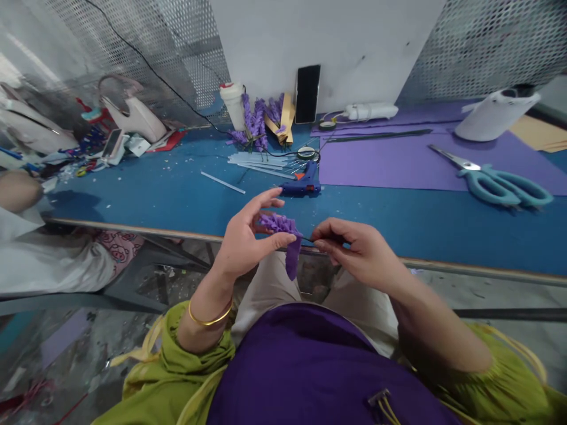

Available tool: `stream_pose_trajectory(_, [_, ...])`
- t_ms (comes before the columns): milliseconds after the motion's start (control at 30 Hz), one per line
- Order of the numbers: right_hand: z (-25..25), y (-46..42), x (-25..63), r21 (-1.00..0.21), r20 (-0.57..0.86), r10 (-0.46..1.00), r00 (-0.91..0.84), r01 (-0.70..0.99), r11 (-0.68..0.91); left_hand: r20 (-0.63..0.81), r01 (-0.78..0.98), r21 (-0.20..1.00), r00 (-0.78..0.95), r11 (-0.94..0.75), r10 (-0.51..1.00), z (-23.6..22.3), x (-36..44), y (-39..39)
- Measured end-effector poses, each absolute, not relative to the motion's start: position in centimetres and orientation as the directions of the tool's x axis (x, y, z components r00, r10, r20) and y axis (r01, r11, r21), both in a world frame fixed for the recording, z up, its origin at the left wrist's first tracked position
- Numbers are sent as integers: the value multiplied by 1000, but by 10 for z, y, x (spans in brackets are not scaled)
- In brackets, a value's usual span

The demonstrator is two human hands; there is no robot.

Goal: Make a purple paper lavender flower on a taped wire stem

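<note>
Near the table's front edge, my left hand (248,239) pinches a purple paper flower (278,223) with curled, fringed petals between thumb and fingers. From it a flat purple strip (293,260) hangs down over my lap. A thin dark stem (306,239) runs out of the flower to the right. My right hand (349,245) grips the stem's other end between thumb and forefinger. Just beyond my left fingertips lies a blue glue gun (305,182) with an orange part.
Clear glue sticks (257,160), finished purple flowers (254,121) and a leaning phone (307,94) are behind the glue gun. Teal-handled scissors (496,177) rest on purple sheets (390,159) at right, beside a white container (496,115). Another person's sleeve (53,257) is at left.
</note>
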State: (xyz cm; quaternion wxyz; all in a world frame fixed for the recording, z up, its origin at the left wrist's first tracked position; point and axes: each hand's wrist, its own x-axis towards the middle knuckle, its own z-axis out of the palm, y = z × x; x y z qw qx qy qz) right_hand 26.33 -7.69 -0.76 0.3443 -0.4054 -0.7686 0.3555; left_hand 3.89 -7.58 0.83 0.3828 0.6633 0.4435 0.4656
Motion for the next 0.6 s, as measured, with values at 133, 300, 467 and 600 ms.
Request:
stream_pose_trajectory(133, [2, -74, 269, -664, 259, 772, -580, 474, 579, 245, 508, 738, 411, -444, 878, 25, 37, -80])
stream_pose_trajectory(300, [10, -71, 272, -416, 292, 716, -634, 589, 692, 152, 601, 685, 435, -411, 888, 28, 43, -83])
stream_pose_trajectory(467, [5, -87, 269, -415, 674, 694, -254, 646, 640, 259, 583, 730, 249, -358, 933, 22, 43, -84])
stream_pose_trajectory(600, [-12, -106, 268, -637, 631, 771, -87, 510, 579, 308, 558, 760, 139, -332, 941, 23, 37, -84])
